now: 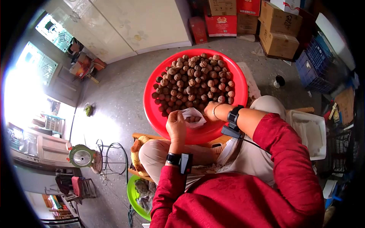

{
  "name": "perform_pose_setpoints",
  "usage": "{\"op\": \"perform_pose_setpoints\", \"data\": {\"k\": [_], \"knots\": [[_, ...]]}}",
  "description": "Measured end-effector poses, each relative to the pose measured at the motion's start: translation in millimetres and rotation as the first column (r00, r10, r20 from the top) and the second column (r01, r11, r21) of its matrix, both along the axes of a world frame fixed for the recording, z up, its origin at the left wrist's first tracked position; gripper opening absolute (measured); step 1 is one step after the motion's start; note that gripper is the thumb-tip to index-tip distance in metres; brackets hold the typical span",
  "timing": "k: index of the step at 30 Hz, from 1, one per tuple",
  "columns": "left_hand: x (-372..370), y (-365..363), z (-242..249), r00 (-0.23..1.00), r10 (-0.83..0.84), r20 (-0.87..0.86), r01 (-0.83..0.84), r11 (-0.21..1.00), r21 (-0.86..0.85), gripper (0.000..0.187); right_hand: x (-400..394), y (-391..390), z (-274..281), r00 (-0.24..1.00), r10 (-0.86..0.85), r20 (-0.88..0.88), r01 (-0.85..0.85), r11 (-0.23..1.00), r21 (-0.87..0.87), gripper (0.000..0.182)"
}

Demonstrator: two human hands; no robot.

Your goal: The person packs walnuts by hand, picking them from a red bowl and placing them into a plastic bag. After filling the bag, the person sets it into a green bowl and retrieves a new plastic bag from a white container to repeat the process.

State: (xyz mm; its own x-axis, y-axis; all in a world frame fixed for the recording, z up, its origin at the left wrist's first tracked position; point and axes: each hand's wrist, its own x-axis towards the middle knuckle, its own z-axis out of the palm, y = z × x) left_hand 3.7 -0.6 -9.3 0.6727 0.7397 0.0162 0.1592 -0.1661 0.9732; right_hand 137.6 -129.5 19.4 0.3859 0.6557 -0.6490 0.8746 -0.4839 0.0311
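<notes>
My left hand (pixel 175 124) pinches the left rim of a white plastic bag (pixel 200 122), whose mouth gapes upward over the near side of a red basin (pixel 149 102). Several walnuts (pixel 192 119) show inside the bag. Just right of the bag's mouth is my right hand (pixel 211 110), closed, its fingers curled down beside the heap. What it grips is hidden from this angle. A large pile of brown walnuts (pixel 195 78) fills the middle and far part of the basin.
By my left leg stands a green basin (pixel 133 195) with clear bags of dark contents. A white bin (pixel 317 136) is at my right. Cardboard boxes (pixel 279 41) and blue crates (pixel 313 72) stack at the far right. A green-rimmed round device (pixel 81 156) and black cable (pixel 123 152) occupy the left floor.
</notes>
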Motion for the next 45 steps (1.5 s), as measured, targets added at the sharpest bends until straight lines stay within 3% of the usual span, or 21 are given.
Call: {"op": "perform_pose_setpoints", "data": {"k": [2, 5, 7, 9, 11, 13, 14, 15, 17, 19, 22, 27, 29, 31, 33, 36, 37, 39, 41, 43, 45], "knots": [[-1, -3, 1, 1.0, 0.002, 0.019, -0.003, 1.0, 0.007, 0.017, 5, -4, 10, 0.984, -0.161, -0.075, 0.176, 0.936, 0.306, 0.025], [0, -6, 6, 0.999, 0.008, 0.037, -0.01, 0.998, 0.06, 0.017, 2, -10, 35, 0.962, -0.241, -0.125, 0.25, 0.61, 0.752, 0.025], [0, -3, 2, 0.999, 0.013, 0.035, -0.016, 0.994, 0.107, 0.017, -11, -15, 76, 0.968, -0.141, -0.208, 0.252, 0.55, 0.796, 0.024], [1, 0, 0, 0.999, -0.005, 0.032, 0.0, 0.989, 0.15, 0.018, -14, -14, 77, 0.993, 0.068, -0.096, 0.057, 0.433, 0.9, 0.024], [0, -4, 5, 1.0, 0.009, 0.029, -0.013, 0.993, 0.118, 0.019, -13, -12, 75, 0.988, 0.108, -0.115, 0.044, 0.515, 0.856, 0.025], [0, -3, 3, 0.999, 0.022, 0.024, -0.024, 0.996, 0.086, 0.019, -14, -12, 66, 0.982, 0.07, -0.178, 0.155, 0.253, 0.955, 0.028], [1, 2, -5, 1.0, 0.017, 0.006, -0.017, 0.999, 0.046, 0.02, -12, -17, 62, 0.976, 0.026, -0.215, 0.194, 0.341, 0.92, 0.033], [2, 3, -3, 1.0, 0.011, -0.01, -0.011, 1.0, 0.007, 0.02, -11, -18, 62, 0.976, 0.026, -0.215, 0.193, 0.341, 0.92, 0.033], [1, 1, -3, 1.0, 0.011, 0.006, -0.011, 0.999, 0.04, 0.019, -10, -20, 61, 0.953, 0.061, -0.296, 0.19, 0.639, 0.745, 0.045], [0, -3, 1, 1.0, 0.009, 0.021, -0.01, 0.997, 0.07, 0.019, -16, -24, 52, 0.961, 0.073, -0.268, 0.125, 0.748, 0.652, 0.033], [1, -7, 6, 0.999, 0.004, 0.039, -0.003, 1.0, -0.005, 0.018, -11, -20, 31, 0.982, 0.088, -0.169, 0.036, 0.786, 0.617, 0.023], [0, -2, 0, 0.994, 0.05, 0.097, -0.066, 0.984, 0.165, 0.016, 2, -23, 44, 0.904, 0.153, -0.4, 0.177, 0.717, 0.674, 0.01], [-3, -4, 3, 0.995, 0.059, 0.086, -0.07, 0.989, 0.129, 0.016, 4, -22, 52, 0.882, 0.137, -0.45, 0.2, 0.756, 0.623, 0.012], [-4, -5, 7, 0.999, 0.046, -0.014, -0.043, 0.984, 0.172, 0.016, 11, -21, 53, 0.837, 0.086, -0.54, 0.356, 0.664, 0.658, 0.015], [-4, -4, 5, 0.999, 0.044, -0.005, -0.042, 0.979, 0.201, 0.017, 21, -19, 54, 0.877, -0.071, -0.475, 0.422, 0.589, 0.69, 0.021], [-3, -4, 0, 0.999, 0.026, 0.026, -0.03, 0.982, 0.185, 0.018, 29, -19, 43, 0.942, -0.285, -0.178, 0.328, 0.663, 0.673, 0.02], [-3, -4, 1, 0.999, 0.007, 0.049, -0.014, 0.991, 0.136, 0.018, 30, -18, 33, 0.942, -0.286, -0.178, 0.328, 0.664, 0.672, 0.02], [-4, -5, 3, 1.0, 0.007, 0.025, -0.011, 0.984, 0.175, 0.018, 29, -14, 17, 0.989, -0.123, 0.087, 0.078, 0.912, 0.403, 0.022], [-4, -4, 1, 1.0, 0.009, 0.001, -0.009, 0.977, 0.214, 0.017, 19, -14, 5, 0.983, -0.109, 0.151, 0.033, 0.899, 0.436, 0.027], [-2, 0, -9, 0.997, -0.031, 0.077, 0.022, 0.993, 0.114, 0.017, 21, -11, -15, 0.982, -0.075, 0.175, 0.016, 0.947, 0.32, 0.028], [-3, -1, -7, 0.998, -0.023, 0.053, 0.016, 0.99, 0.139, 0.018, 21, -8, -25, 0.979, -0.049, 0.2, -0.011, 0.957, 0.29, 0.029]]}}
